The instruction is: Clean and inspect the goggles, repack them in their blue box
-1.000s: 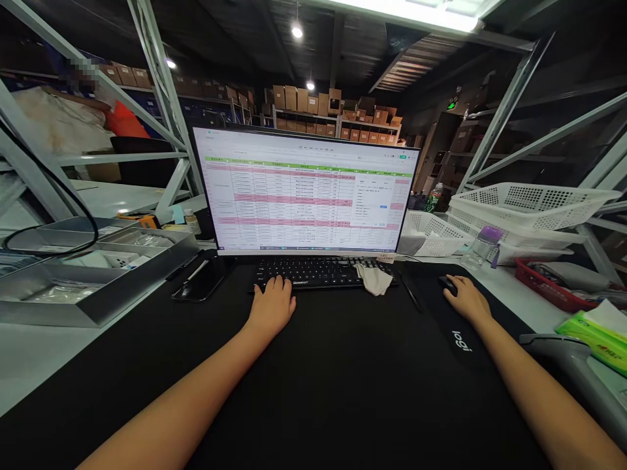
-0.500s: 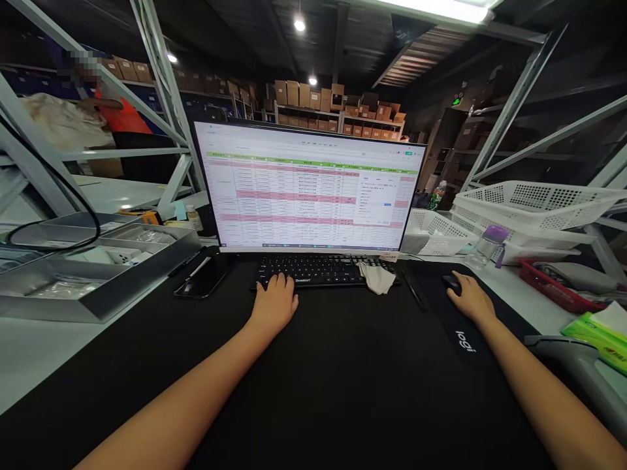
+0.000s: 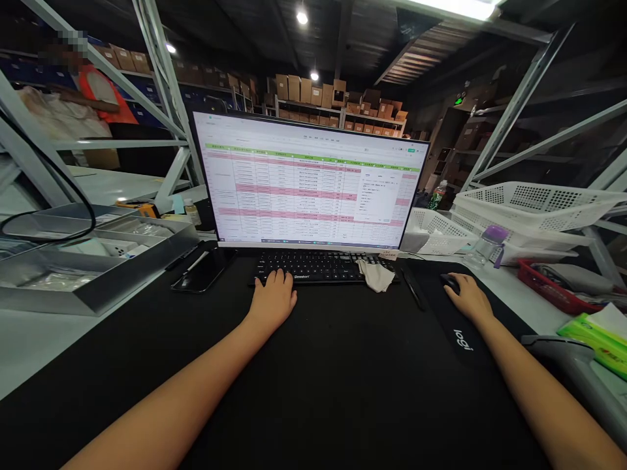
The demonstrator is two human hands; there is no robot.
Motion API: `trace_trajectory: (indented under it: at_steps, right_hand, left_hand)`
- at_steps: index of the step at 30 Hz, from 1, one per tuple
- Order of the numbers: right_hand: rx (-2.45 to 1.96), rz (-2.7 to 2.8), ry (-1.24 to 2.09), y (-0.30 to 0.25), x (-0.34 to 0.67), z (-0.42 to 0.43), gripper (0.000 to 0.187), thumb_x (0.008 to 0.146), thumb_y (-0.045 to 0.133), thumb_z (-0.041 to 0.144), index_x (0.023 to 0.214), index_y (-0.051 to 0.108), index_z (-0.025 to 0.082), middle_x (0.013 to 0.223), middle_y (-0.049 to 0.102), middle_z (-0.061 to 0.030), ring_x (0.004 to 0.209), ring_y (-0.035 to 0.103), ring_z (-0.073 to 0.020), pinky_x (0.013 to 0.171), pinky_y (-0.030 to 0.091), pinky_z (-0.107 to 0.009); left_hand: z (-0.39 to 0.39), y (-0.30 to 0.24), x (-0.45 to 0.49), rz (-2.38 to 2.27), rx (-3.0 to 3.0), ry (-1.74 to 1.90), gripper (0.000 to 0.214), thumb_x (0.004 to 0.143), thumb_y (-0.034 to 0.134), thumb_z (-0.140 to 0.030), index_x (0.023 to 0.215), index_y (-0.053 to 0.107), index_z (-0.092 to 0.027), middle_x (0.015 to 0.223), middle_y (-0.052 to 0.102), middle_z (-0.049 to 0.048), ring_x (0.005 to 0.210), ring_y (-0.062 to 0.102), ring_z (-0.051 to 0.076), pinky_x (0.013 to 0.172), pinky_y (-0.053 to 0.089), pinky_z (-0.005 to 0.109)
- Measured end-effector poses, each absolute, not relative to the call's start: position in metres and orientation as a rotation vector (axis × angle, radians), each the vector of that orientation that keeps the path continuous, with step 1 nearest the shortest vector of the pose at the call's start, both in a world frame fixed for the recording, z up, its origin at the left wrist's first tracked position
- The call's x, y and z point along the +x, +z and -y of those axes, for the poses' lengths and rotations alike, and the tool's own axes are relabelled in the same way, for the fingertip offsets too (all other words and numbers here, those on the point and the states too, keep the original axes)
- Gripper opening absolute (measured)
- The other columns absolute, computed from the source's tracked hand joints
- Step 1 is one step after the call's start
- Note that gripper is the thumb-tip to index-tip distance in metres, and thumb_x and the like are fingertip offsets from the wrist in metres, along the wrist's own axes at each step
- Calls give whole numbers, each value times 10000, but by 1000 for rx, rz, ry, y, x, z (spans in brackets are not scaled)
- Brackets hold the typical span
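My left hand (image 3: pixel 273 299) rests at the left front of a black keyboard (image 3: pixel 323 266), fingers outstretched over its lower keys and holding nothing. On the right, my right hand (image 3: pixel 469 297) is wrapped over a black computer mouse (image 3: pixel 449 282), which lies on a dark mouse pad (image 3: pixel 458 320). Behind the keyboard stands a monitor (image 3: pixel 304 186) showing a spreadsheet with green and pink rows and a white pop-up box. A crumpled pale cloth (image 3: pixel 376 275) covers part of the keyboard's right end. Just right of the keyboard lies a black pen (image 3: pixel 412 288).
A phone (image 3: pixel 203 271) and grey metal trays (image 3: pixel 73 303) are at left. White baskets (image 3: pixel 533 202), a purple-lidded bottle (image 3: pixel 487 247), a red basket (image 3: pixel 553 290), a tissue pack (image 3: pixel 600 346) and a grey device (image 3: pixel 563 349) stand at right. Another person (image 3: pixel 105 94) is beyond the shelf frame.
The view has shifted slightly. In the background, the other person has become more upright, with more of the orange vest showing. Both my hands stay at the keyboard and mouse.
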State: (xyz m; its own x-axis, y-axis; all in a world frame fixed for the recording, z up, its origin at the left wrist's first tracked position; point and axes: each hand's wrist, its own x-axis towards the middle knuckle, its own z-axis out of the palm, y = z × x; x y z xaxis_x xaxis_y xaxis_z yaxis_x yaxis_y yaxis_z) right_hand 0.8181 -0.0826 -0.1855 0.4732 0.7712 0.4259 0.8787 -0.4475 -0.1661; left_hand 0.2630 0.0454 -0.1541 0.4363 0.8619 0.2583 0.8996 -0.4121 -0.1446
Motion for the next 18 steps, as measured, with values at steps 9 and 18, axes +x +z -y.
trace_trajectory:
  at_steps: [9, 18]
  right_hand:
    - [-2358, 1406, -427, -184, 816, 83, 501, 1012, 498, 475, 1415, 668, 232, 1432, 633, -143, 1230, 672, -316, 1056, 559, -464]
    - [-2361, 1425, -453, -195, 829, 79, 497, 1026, 495, 503, 1411, 679, 249, 1460, 598, -145, 1243, 683, -311, 1053, 565, -460]
  left_hand:
    - [-47, -156, 263, 1525, -2434, -245, 530, 1062, 395, -261, 1526, 550, -57, 1608, 525, 288, 1486, 500, 418, 1183, 444, 698]
    - [-46, -156, 263, 1526, -2439, -252, 530, 1070, 416, -248, 1535, 543, -29, 1606, 523, 299, 1496, 497, 434, 1188, 438, 713]
